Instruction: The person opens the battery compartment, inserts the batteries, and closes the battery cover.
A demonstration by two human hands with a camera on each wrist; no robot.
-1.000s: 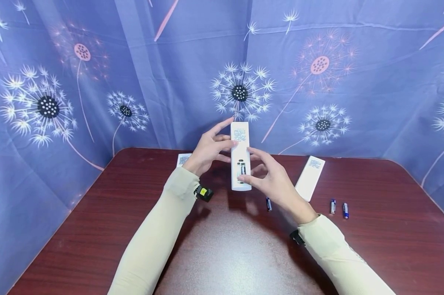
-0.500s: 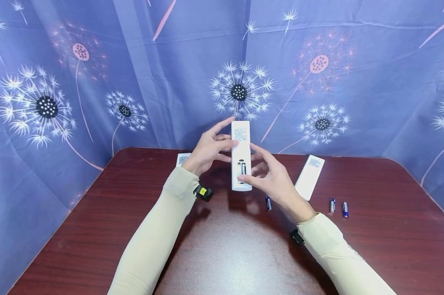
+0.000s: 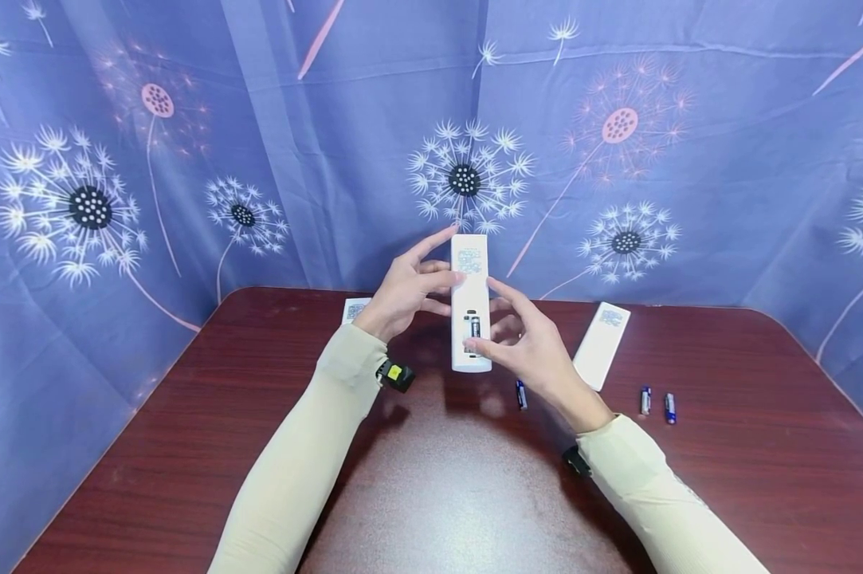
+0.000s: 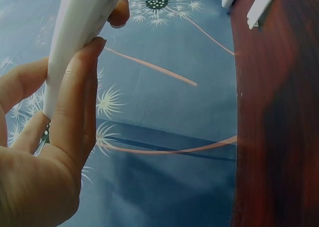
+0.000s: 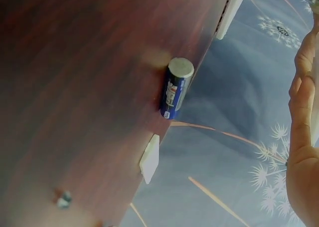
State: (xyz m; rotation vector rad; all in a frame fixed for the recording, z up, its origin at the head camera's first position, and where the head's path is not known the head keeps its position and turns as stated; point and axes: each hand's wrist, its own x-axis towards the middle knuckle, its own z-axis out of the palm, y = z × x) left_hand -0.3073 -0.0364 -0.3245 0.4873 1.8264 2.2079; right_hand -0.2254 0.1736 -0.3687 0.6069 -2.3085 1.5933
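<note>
fingers of your left hand (image 3: 406, 291) pinch the white remote (image 3: 470, 296) along its left edge, thumb across its face, index finger up at the top corner. your right hand (image 3: 539, 351) holds the opposite edge, its thumb at the lower end of the open compartment (image 3: 468, 328), where one battery (image 3: 475, 327) lies. in the head view, you see the remote overlap the table's (image 3: 187, 446) back edge, its top in front of the patterned curtain (image 3: 359, 119). a second remote (image 3: 603, 344) lies slanted near that edge, just beyond your right wrist; part of a third remote (image 3: 355, 309) shows beside your left wrist. one loose battery (image 3: 521, 395) sits near your right hand, and two more batteries (image 3: 645, 400) lie farther right, well in from the side edge. the table stretches toward you between your sleeves (image 3: 298, 454).
</note>
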